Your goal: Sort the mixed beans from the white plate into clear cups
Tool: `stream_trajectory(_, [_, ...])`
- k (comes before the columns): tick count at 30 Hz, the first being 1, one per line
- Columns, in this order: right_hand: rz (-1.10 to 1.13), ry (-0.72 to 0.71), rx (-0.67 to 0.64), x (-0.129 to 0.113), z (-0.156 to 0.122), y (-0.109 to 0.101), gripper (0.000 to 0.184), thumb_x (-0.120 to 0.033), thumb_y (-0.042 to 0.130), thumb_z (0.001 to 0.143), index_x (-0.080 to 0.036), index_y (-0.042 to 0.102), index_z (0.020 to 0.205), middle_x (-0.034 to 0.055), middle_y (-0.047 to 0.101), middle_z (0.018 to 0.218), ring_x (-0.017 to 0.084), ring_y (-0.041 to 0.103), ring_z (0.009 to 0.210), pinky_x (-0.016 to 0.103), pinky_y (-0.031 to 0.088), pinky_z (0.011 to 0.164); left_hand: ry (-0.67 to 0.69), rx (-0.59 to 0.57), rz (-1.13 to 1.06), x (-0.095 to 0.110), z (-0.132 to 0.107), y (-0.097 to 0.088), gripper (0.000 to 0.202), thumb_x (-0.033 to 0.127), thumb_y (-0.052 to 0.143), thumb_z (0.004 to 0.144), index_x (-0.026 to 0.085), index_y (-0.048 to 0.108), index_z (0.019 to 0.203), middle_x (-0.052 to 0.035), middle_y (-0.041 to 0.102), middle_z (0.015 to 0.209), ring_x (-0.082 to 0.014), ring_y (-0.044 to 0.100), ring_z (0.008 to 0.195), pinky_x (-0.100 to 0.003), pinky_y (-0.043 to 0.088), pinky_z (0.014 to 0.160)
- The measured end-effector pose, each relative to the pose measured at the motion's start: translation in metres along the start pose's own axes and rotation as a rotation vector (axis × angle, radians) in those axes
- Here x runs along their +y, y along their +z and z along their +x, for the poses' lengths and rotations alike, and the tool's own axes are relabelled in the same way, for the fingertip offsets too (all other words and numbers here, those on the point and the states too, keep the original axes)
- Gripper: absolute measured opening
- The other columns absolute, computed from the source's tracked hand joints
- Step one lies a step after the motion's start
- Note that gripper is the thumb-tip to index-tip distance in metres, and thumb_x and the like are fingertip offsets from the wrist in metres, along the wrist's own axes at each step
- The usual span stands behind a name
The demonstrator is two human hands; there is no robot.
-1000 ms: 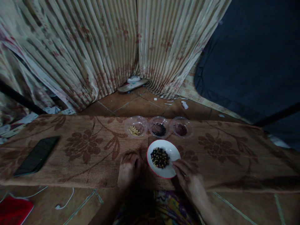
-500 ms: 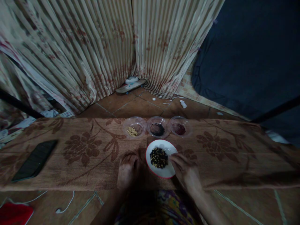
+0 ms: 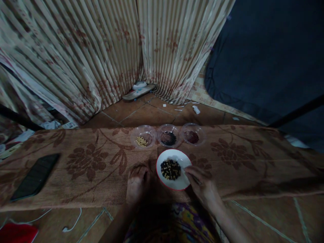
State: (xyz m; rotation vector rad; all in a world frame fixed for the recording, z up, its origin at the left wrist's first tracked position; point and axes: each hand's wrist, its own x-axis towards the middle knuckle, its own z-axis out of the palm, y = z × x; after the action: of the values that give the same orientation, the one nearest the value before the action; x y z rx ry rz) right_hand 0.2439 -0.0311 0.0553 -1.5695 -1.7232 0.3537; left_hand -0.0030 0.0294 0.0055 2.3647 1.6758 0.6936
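Note:
A white plate with a red rim (image 3: pixel 186 158) stands on the cloth in front of me. In it lies a heap of mixed dark and pale yellow beans (image 3: pixel 171 169). My right hand (image 3: pixel 202 182) is at the plate's right side, its fingers pinched together over the rim; what they hold, if anything, is too dim to make out. My left hand (image 3: pixel 138 180) rests curled on the cloth, left of the plate and apart from it, with nothing visible in it. Behind the plate stand three clear cups in a row, with yellow beans (image 3: pixel 141 141), black beans (image 3: pixel 170 138) and dark red beans (image 3: pixel 193 137).
A brown flowered cloth (image 3: pixel 88 189) covers the narrow table. A dark phone (image 3: pixel 35 177) lies at its left. Beyond the table are a skateboard (image 3: pixel 139 92), striped curtains (image 3: pixel 164 50) and white scraps on the tiled floor. A white earphone cable (image 3: pixel 76 221) lies below, at the left.
My right hand has shifted slightly at the plate's right rim, and its fingers stay pinched. The left hand keeps its place. The whole view has moved a little.

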Motion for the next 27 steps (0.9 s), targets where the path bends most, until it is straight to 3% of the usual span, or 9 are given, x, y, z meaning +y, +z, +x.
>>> stream_trajectory(3, [-0.062,0.003,-0.018,0.001,0.005,0.008,0.020,-0.024,0.052,0.092,-0.024,0.071,0.097,0.0042,0.073,0.098,0.018,0.072,0.087,0.027,0.058,0.078,-0.005,-0.008,0.006,0.000,0.000,0.000,0.015,0.020,0.047,0.089,0.021,0.059,0.080,-0.0026,0.066,0.081,-0.0195,0.059,0.081,-0.034,0.041,0.080])
stream_trajectory(7, [0.031,-0.046,-0.095,-0.015,0.001,0.017,0.021,-0.022,0.051,0.093,-0.024,0.071,0.099,0.0051,0.073,0.098,0.016,0.071,0.088,0.025,0.057,0.078,-0.003,-0.016,0.022,0.000,0.000,0.000,0.016,0.020,0.046,0.090,0.021,0.059,0.081,-0.0032,0.066,0.082,-0.0199,0.060,0.080,-0.035,0.041,0.079])
stream_trajectory(12, [0.146,-0.078,-0.179,-0.029,-0.008,0.004,0.024,-0.021,0.048,0.094,-0.023,0.070,0.103,0.0072,0.072,0.100,0.017,0.070,0.091,0.026,0.057,0.080,-0.006,-0.009,0.003,0.000,-0.001,-0.001,0.016,0.020,0.046,0.090,0.021,0.059,0.081,-0.0029,0.066,0.082,-0.0198,0.060,0.081,-0.035,0.041,0.080])
stream_trajectory(15, [0.170,-0.025,-0.163,-0.034,-0.011,-0.002,0.023,-0.023,0.048,0.094,-0.023,0.070,0.102,0.0073,0.072,0.099,0.017,0.070,0.089,0.025,0.057,0.078,0.004,-0.008,-0.020,-0.001,-0.001,-0.001,0.016,0.020,0.046,0.090,0.022,0.059,0.081,-0.0020,0.065,0.080,-0.0192,0.060,0.081,-0.034,0.041,0.080])
stream_trajectory(19, [0.174,-0.010,-0.170,-0.034,-0.013,0.006,0.019,-0.027,0.051,0.094,-0.024,0.071,0.095,0.0044,0.073,0.094,0.017,0.071,0.086,0.024,0.058,0.076,-0.002,0.009,-0.026,-0.001,-0.002,-0.001,0.014,0.019,0.047,0.089,0.022,0.058,0.081,-0.0022,0.065,0.080,-0.0193,0.060,0.081,-0.034,0.043,0.078])
stream_trajectory(23, [0.068,-0.010,-0.073,-0.017,-0.015,0.014,0.020,-0.030,0.052,0.093,-0.024,0.071,0.096,0.0049,0.075,0.094,0.019,0.073,0.083,0.027,0.059,0.074,-0.009,0.031,-0.018,0.000,-0.002,0.000,0.016,0.017,0.046,0.088,0.022,0.058,0.078,-0.0028,0.065,0.080,-0.0191,0.060,0.080,-0.035,0.044,0.078])
stream_trajectory(27, [-0.029,0.027,0.026,-0.001,-0.014,0.005,0.021,-0.032,0.054,0.091,-0.025,0.072,0.098,0.0055,0.075,0.096,0.022,0.073,0.085,0.031,0.060,0.073,-0.025,0.044,-0.007,0.001,-0.001,0.000,0.016,0.017,0.047,0.087,0.022,0.059,0.078,-0.0031,0.066,0.080,-0.0194,0.060,0.079,-0.035,0.045,0.077])
